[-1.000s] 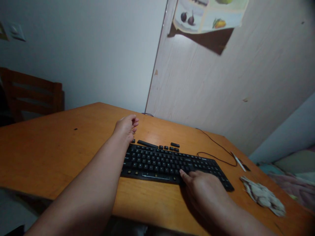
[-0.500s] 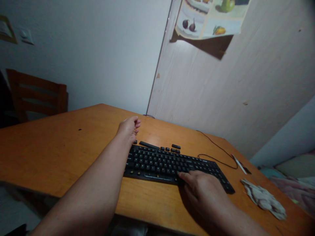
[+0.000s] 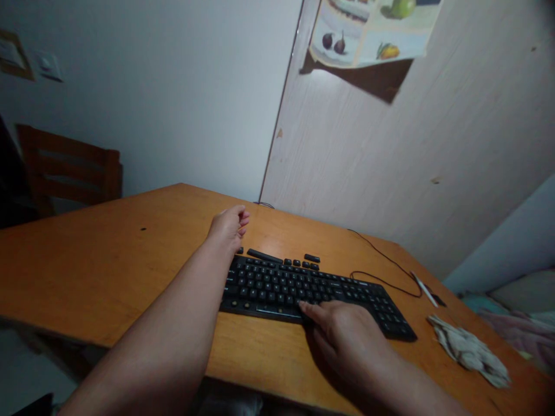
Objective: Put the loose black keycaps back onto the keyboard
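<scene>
A black keyboard (image 3: 277, 286) lies on an orange wooden table (image 3: 108, 266). Several loose black keycaps (image 3: 299, 261), one of them a long bar, lie just behind it. My left hand (image 3: 228, 227) hovers over the keyboard's far left corner with its fingers curled in; whether they hold anything is hidden. My right hand (image 3: 342, 326) rests flat on the front of the keyboard near its middle, fingers stretched out over the keys.
The keyboard's black cable (image 3: 381, 260) loops toward the wall. A white pen-like tool (image 3: 422, 289) and a crumpled cloth (image 3: 468, 349) lie at the right. A wooden chair (image 3: 71, 170) stands at the far left. A fruit poster (image 3: 373, 29) hangs on the wood-panel wall.
My right hand has slid leftward along the keyboard's front edge. My left hand has stayed over the far left corner. The view shifted slightly.
</scene>
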